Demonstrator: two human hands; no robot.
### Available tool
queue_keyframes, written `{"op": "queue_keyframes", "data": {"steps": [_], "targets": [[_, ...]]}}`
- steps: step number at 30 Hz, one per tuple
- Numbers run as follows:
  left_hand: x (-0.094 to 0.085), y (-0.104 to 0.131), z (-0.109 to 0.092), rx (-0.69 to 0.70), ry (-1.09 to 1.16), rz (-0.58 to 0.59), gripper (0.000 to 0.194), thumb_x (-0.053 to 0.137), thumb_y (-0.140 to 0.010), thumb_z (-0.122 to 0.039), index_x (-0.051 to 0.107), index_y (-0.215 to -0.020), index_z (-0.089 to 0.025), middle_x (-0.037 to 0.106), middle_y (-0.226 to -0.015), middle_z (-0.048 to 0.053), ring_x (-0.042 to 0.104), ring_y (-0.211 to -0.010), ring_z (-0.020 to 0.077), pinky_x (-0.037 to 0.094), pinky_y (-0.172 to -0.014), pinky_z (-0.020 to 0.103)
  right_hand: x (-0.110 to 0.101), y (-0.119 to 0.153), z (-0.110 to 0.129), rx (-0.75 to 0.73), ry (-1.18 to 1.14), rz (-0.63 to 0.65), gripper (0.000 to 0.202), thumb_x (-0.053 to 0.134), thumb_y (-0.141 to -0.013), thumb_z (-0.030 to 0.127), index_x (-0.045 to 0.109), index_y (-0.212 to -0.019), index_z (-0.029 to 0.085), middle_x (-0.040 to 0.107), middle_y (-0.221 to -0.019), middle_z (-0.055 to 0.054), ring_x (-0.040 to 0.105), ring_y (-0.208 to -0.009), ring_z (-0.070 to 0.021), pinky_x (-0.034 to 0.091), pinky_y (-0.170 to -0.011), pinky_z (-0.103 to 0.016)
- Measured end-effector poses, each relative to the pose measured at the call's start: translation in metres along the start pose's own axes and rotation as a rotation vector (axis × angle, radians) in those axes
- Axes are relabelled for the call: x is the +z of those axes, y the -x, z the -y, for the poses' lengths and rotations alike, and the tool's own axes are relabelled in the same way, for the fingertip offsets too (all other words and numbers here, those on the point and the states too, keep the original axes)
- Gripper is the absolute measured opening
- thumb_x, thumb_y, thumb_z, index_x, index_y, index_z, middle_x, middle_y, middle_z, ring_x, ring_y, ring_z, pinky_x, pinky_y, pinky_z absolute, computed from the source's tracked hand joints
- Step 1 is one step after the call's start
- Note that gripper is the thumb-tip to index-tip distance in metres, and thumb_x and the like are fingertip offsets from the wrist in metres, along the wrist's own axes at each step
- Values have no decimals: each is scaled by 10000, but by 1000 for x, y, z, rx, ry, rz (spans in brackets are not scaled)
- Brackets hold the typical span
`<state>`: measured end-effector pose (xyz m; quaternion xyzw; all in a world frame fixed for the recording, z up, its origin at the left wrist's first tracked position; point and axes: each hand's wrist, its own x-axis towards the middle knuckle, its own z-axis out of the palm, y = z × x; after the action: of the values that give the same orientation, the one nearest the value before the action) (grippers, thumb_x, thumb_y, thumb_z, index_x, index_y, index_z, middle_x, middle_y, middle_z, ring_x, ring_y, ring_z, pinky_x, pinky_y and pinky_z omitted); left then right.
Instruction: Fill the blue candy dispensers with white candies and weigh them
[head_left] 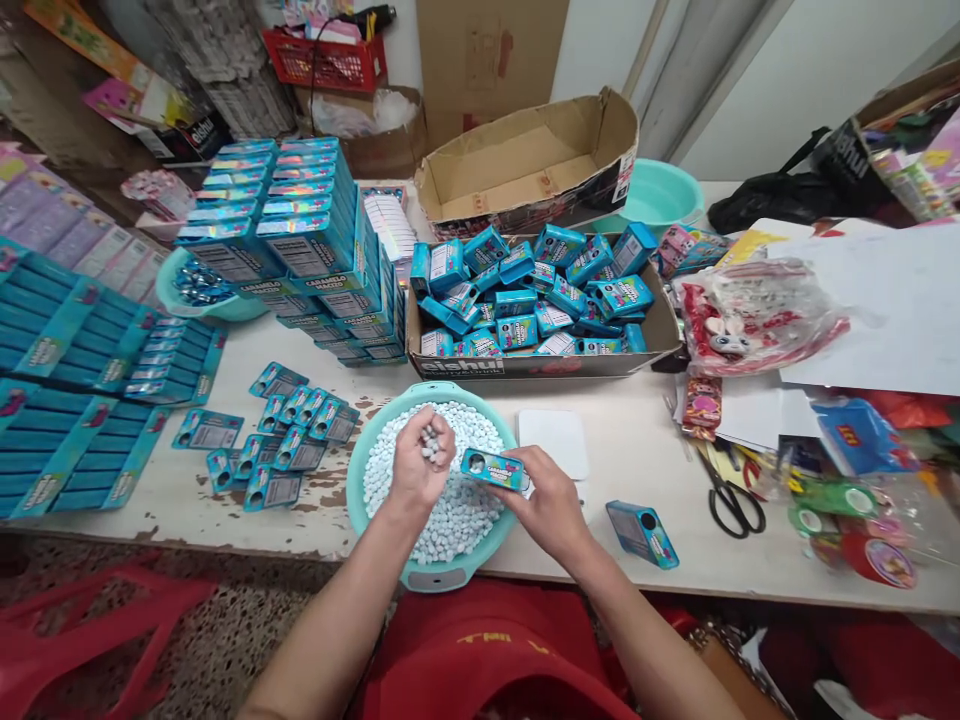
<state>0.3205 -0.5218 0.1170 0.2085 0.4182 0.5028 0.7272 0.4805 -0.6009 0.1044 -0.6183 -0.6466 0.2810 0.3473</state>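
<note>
My left hand (423,455) is curled around several white candies (431,445), above the turquoise basin (358,480) full of the same pieces. Between the fingers and thumb of my right hand (551,500) is a small blue candy box (493,468) with a round hole at one end, tilted over the basin's right side. Something pale shows in that hole. Right of this hand, another blue box (642,535) lies on the table. Several flat blue box pieces (296,435) are spread out left of the basin.
Behind the basin stands a cardboard carton (540,366) of blue boxes, with an open carton (525,160) beyond. Stacked blue display boxes (330,270) rise at left. A white square item (553,443), scissors (731,500) and plastic packets (757,320) occupy the right side.
</note>
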Motion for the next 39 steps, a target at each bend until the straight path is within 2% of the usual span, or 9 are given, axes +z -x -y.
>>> {"op": "queue_keyframes", "data": {"steps": [3,7,15,23,28,32,35,37,39], "targets": [[19,10,3,211,-129,-26,301,576,-759,-343,460,-540,-172,452,-508,-21,480,-458,83,379,-460,215,9,-2,6,-13,14,15,230,653,-786,346,594,-983,243,636,-919,-57,605,-869,-235,472,-722,-329],[24,13,11,275,-279,-64,338,587,-769,-413,485,-548,-178,475,-513,-9,546,-538,126,426,-541,251,11,-6,10,1,44,20,216,661,-771,309,605,-970,248,640,-915,-50,606,-860,-232,471,-714,-325],[23,5,14,225,-208,-84,344,574,-796,-463,491,-620,-179,365,-449,-55,329,-393,58,249,-392,195,12,-7,1,39,47,16,270,706,-728,294,602,-968,226,641,-915,-56,613,-864,-238,479,-714,-327],[31,5,24,191,-308,-6,314,568,-795,-463,537,-661,-180,446,-506,-33,424,-452,76,331,-439,200,9,-3,-11,62,-18,-9,263,704,-729,299,614,-967,233,650,-906,-47,623,-856,-231,489,-720,-326],[40,1,23,166,-261,6,319,592,-765,-481,524,-666,-185,351,-460,-58,341,-400,67,259,-395,198,6,-3,-14,89,-66,-17,275,715,-727,310,617,-972,232,647,-897,-47,621,-860,-231,483,-728,-328],[16,-10,15,209,-434,-98,319,483,-819,-495,520,-699,-202,339,-453,-53,331,-406,90,271,-416,212,-11,2,-21,130,-195,-95,265,711,-729,342,627,-949,223,647,-899,-39,620,-846,-209,484,-738,-310],[-24,-16,13,287,-1017,-112,266,528,-781,-462,584,-716,-210,602,-687,38,556,-709,193,431,-624,294,-29,9,-42,260,-225,-257,294,694,-728,378,619,-956,208,648,-900,-41,617,-823,-206,487,-737,-315],[-50,-19,15,322,-1371,-120,215,575,-738,-416,634,-786,-215,656,-966,83,547,-983,285,428,-811,393,-36,12,-65,343,-197,-352,329,687,-715,409,615,-955,196,642,-887,-49,615,-808,-213,490,-729,-330],[-67,-20,19,303,-1510,-120,248,549,-750,-405,648,-872,-213,643,-1069,98,527,-1061,313,403,-881,440,-35,12,-92,392,-175,-393,359,682,-696,440,618,-940,185,634,-884,-59,613,-806,-221,495,-725,-347]]}}
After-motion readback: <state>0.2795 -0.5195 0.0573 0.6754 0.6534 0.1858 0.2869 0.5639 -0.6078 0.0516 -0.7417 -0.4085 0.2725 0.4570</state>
